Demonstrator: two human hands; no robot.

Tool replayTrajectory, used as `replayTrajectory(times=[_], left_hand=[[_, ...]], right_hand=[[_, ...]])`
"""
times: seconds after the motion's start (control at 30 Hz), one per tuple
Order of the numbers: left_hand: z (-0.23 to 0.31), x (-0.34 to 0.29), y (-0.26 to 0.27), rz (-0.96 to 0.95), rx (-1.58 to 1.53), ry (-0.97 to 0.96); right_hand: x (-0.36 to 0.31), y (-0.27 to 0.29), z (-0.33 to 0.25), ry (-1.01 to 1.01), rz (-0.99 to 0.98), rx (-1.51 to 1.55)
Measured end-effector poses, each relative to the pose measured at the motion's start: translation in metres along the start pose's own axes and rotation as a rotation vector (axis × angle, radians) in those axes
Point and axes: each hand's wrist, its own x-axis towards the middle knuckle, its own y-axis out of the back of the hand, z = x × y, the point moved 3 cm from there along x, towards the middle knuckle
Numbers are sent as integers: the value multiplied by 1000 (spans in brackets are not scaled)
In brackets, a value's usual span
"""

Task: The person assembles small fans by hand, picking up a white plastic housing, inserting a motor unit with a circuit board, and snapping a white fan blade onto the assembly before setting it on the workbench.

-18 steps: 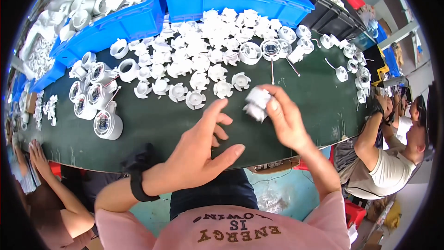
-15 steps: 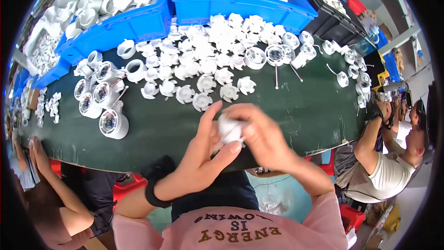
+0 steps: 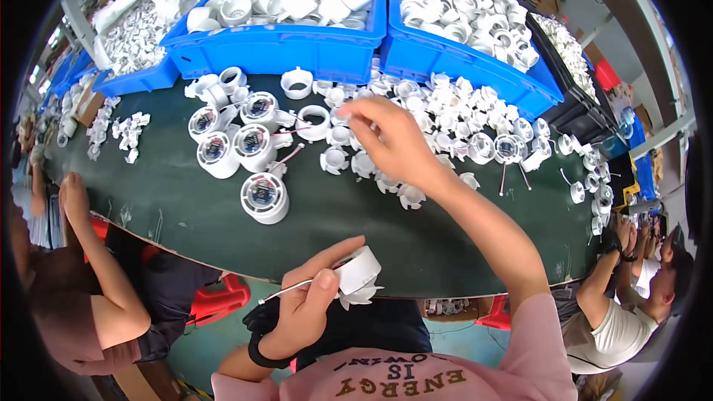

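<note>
In my left hand [image 3: 316,304], low over the table's near edge, is a short white plastic cylinder [image 3: 361,270]. A finned white impeller [image 3: 359,296] sits against its lower end, and a thin wire lead [image 3: 286,292] sticks out to the left past my fingers. My right hand [image 3: 390,137] stretches far over the table, its fingers apart and its fingertips beside a white plastic ring [image 3: 314,123]. Whether they touch the ring I cannot tell. Left of it stands a group of white round housings [image 3: 254,147] with circuit boards showing inside.
Blue bins [image 3: 282,52] full of white parts line the far side, with a black crate [image 3: 587,115] at the right. Loose impellers [image 3: 460,104] lie before them on the dark green table [image 3: 178,215]. Other people sit left and right; a red stool [image 3: 223,301] stands at lower left.
My right hand has left the part held between both hands and reached out far and left to the white ring. My left hand keeps the part, lower and nearer. The view has shifted.
</note>
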Motion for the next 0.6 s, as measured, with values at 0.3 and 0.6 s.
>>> replayTrajectory(times=[0.3, 0.6], left_hand=[[-12, -1, 15, 11, -61, 33], [-11, 13, 31, 243, -197, 17]], right_hand=[[102, -52, 48, -201, -267, -543], [-68, 17, -84, -637, -424, 774]])
